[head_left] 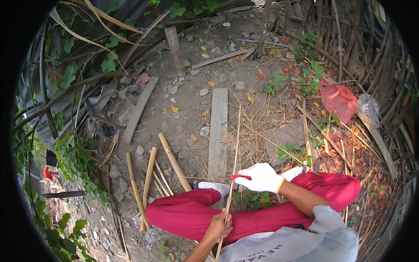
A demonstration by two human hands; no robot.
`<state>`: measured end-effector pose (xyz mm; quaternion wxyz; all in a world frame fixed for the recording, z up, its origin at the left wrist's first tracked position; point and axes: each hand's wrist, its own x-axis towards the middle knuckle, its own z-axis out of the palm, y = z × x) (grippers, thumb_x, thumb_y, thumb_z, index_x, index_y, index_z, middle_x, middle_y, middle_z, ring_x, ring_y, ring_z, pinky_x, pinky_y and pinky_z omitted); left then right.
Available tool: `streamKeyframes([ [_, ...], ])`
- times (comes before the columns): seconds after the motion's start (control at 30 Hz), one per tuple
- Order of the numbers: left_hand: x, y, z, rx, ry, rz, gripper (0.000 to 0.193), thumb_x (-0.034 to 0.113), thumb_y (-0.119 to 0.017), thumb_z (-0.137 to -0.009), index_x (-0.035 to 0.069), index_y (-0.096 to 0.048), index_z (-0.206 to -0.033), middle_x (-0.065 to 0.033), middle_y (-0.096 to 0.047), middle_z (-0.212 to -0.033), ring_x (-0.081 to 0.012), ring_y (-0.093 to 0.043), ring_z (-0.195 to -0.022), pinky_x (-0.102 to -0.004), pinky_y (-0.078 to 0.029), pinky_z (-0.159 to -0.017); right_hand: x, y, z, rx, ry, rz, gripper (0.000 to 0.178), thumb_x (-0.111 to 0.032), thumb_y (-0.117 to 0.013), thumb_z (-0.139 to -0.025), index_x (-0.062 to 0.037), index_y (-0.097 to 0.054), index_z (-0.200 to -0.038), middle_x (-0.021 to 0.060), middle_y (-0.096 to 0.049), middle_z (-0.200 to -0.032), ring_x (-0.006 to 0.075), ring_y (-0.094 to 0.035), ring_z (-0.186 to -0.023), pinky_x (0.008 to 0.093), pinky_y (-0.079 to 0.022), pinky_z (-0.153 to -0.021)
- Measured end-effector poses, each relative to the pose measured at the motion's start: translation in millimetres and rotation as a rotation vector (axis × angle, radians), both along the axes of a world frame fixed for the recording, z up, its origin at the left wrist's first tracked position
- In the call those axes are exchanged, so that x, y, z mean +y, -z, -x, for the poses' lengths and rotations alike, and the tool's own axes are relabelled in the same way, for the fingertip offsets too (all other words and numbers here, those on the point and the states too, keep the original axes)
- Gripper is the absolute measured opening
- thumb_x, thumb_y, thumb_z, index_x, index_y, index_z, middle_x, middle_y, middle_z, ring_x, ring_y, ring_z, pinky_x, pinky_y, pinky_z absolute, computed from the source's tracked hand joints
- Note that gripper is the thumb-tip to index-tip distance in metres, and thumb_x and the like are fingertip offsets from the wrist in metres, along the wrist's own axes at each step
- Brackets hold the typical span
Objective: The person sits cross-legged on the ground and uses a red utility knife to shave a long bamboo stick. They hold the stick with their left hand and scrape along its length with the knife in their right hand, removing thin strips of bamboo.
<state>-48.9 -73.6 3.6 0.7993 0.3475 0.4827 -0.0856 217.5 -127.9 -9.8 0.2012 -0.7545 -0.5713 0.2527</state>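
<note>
A long, thin bamboo strip point(236, 146) runs up from my lap, its far end reaching over the ground ahead. Low down on it, my bare left hand point(219, 225) is closed around the strip in front of my crossed legs. My right hand point(262, 177), in a white knit glove, is closed on a small red-handled tool point(241, 177) beside the strip. The tool's tip meets or nearly meets the strip; any blade is too small to make out. Thicker bamboo poles point(173, 160) lean by my left knee.
A grey wooden plank point(218, 126) lies straight ahead, another plank point(140, 109) to its left. Dry straw point(251, 126) covers ground right of centre. A wooden stake point(175, 52) stands farther off. At right lie a red plastic bag point(339, 101) and sticks before a slatted fence point(364, 39).
</note>
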Motion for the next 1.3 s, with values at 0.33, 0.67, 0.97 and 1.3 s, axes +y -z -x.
streamKeyframes([
  [0.33,-22.9,1.5,16.5,0.07,0.148,-0.038,0.049,0.047,-0.033,-0.112,0.012,-0.045,-0.079,0.005,-0.031,-0.058,-0.0062,-0.026,-0.043,-0.0257,-0.019,-0.038,-5.7,-15.5,-52.4,-0.076,0.293,0.009,0.048,-0.058,-0.051,-0.099,-0.0181,-0.077,-0.101,0.0148,-0.075,-0.087,0.0384,-0.072,-0.083,0.0482,-0.057,-0.073],
  [0.67,12.5,13.1,-8.1,-0.208,0.008,-0.484,0.031,0.035,-0.051,-0.11,0.005,-0.055,-0.116,0.0002,-0.048,-0.065,-0.0069,-0.043,-0.046,-0.0257,-0.036,-0.04,-2.0,-16.7,19.9,-0.061,0.032,-0.244,0.044,-0.049,-0.064,-0.095,-0.0087,-0.077,-0.106,0.0161,-0.073,-0.083,0.0362,-0.071,-0.071,0.0451,-0.056,-0.064],
  [0.97,8.8,36.7,-16.9,-0.23,0.127,-0.961,0.036,0.035,-0.052,-0.109,0.0,-0.057,-0.118,-0.0068,-0.058,-0.069,-0.0179,-0.063,-0.06,-0.0385,-0.051,-0.056,1.0,-3.7,19.2,-0.092,0.078,-0.318,0.044,-0.05,-0.062,-0.096,-0.0095,-0.076,-0.107,0.0159,-0.073,-0.084,0.0361,-0.071,-0.071,0.045,-0.056,-0.063],
  [1.3,0.4,25.1,-20.5,0.103,0.345,-1.242,0.034,0.024,-0.049,-0.108,-0.004,-0.055,-0.09,-0.0336,-0.062,-0.072,-0.0562,-0.062,-0.072,-0.0623,-0.046,-0.063,11.1,14.4,17.9,-0.15,0.08,-0.191,0.04,-0.053,-0.06,-0.096,-0.015,-0.074,-0.095,0.0122,-0.072,-0.079,0.0342,-0.071,-0.069,0.0447,-0.054,-0.06],
])
